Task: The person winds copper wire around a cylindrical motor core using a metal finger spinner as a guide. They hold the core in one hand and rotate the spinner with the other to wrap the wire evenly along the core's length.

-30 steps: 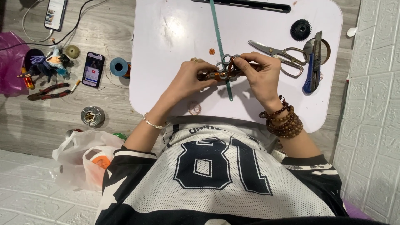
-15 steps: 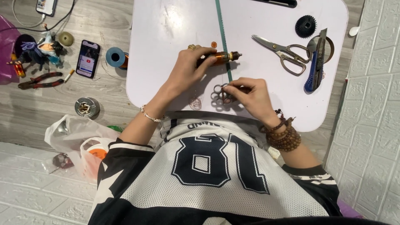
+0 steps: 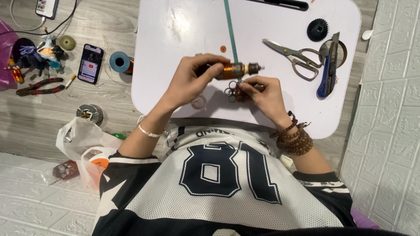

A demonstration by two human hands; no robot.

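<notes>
Over white tray (image 3: 175,39), left hand (image 3: 192,78) gripping copper-wound spool (image 3: 229,70), possibly motor

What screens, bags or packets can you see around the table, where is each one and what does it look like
Smartphone: on the floor left of the table, black slab, screen lit.
Second phone: top left edge, cable attached, screen lit.
White plastic bag: floor, lower left, crumpled, something orange inside.
Small red packet: beside the bag.

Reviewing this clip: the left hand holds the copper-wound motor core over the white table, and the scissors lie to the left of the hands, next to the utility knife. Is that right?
Not quite. In the head view the scissors lie to the right of the hands, not the left, beside the utility knife. The left hand does hold the copper-wound motor core over the white table.
</notes>
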